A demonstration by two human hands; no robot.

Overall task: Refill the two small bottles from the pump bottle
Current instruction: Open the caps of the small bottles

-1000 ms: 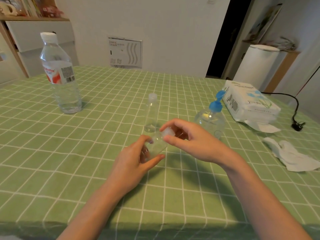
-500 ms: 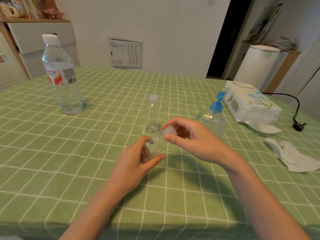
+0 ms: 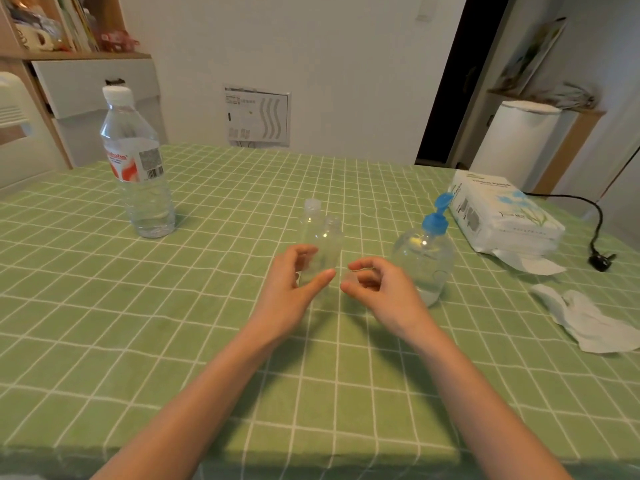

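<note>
The green checked worktop [image 3: 173,341] is carrying the pump bottle [image 3: 424,261] at the right. Near the middle, the left hand [image 3: 291,296] is gripping one small bottle [image 3: 327,244] upright, its neck seemingly open. The second small bottle [image 3: 311,216] is standing capped just behind it. The right hand [image 3: 381,292] is pinching what looks like the clear cap [image 3: 348,281]. The uncapping step is looking finished. Next, the cap needs setting down and the open neck bringing under the pump spout.

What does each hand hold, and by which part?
The left hand grips the small clear plastic bottle round its lower body; the right hand seems to pinch its small translucent cap by the edge.
</note>
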